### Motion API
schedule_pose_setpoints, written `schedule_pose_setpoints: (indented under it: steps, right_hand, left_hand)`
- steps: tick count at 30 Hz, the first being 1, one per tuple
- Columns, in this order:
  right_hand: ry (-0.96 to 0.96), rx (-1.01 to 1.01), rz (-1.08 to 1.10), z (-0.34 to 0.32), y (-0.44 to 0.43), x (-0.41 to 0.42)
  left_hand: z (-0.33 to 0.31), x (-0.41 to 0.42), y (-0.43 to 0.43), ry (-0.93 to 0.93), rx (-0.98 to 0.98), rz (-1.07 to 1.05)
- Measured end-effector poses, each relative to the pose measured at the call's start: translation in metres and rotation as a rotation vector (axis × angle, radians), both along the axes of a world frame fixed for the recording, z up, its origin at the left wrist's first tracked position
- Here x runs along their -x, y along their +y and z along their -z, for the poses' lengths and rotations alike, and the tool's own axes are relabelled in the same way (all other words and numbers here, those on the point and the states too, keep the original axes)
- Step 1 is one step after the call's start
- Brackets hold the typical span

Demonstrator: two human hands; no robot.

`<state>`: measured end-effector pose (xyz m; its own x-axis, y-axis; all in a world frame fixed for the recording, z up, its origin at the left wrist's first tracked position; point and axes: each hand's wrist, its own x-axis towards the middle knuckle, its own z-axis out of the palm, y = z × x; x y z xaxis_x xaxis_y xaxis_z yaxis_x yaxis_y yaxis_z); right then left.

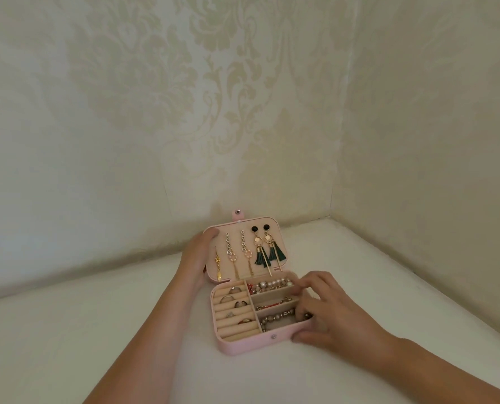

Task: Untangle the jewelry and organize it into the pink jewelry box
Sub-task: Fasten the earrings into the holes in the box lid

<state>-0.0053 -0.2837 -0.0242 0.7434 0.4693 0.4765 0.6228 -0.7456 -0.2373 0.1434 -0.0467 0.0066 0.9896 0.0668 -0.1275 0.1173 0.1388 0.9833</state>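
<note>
Head view: the pink jewelry box (243,346) sits open on a white padded surface (97,330), close to the corner where two walls (155,112) of cream damask wallpaper meet. There is free surface to the left, right and front of it; behind it the wall is near.

The box is a rounded rectangle in smooth pink with a beige velvety lining. A snap stud (274,336) sits on its front wall and a snap tab (238,212) sticks up from the lid (237,225), which stands nearly upright.

Hanging in the lid are a small gold leaf earring (218,263), a pair of long chain drop earrings (247,253) and a pair of green tassel earrings (267,252) with black studs. In the base, rings (228,298) are tucked into the padded rolls on the left. The right-hand compartments hold a pearl bracelet (272,284) at the back, a red beaded piece (269,304) in the middle and a dull bead bracelet (275,319) in front.

The left hand (196,258) holds the lid's left edge, thumb on the upper corner, the other fingers hidden behind. The right hand (324,313) is at the base's right end, fingers bent and spread with tips down in the compartments, thumb against the outer front wall. Whether they pinch a piece, I cannot tell.
</note>
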Motion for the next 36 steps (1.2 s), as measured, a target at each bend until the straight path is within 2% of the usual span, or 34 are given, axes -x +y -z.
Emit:
schedule_pose_setpoints:
  steps: [4, 9, 16, 22, 27, 31, 36]
  right_hand:
    - [0.024, 0.033, 0.015, -0.003, 0.002, -0.003]
    - [-0.003, 0.168, -0.068, -0.012, 0.000, -0.005]
    - [-0.184, 0.464, -0.096, -0.029, 0.006, -0.005]
    - [-0.341, 0.404, -0.068, -0.027, 0.008, -0.007]
    - [-0.465, 0.265, -0.104, -0.030, 0.002, -0.026]
    - [-0.423, 0.222, -0.077, -0.038, 0.003, -0.040]
    - [-0.212, 0.096, -0.025, -0.036, 0.009, -0.049]
  left_hand:
    - [-0.010, 0.002, 0.007, -0.039, -0.006, 0.012]
    - [-0.014, 0.005, 0.007, -0.035, -0.023, 0.034]
    - [-0.006, 0.010, 0.004, -0.044, 0.082, 0.021]
    - [-0.011, 0.016, 0.005, -0.051, 0.139, 0.063]
    - [-0.013, 0.015, 0.005, -0.070, 0.143, 0.074]
    - [-0.012, 0.021, 0.004, -0.180, 0.116, 0.055]
    - [-0.016, 0.030, 0.003, -0.247, 0.058, 0.070]
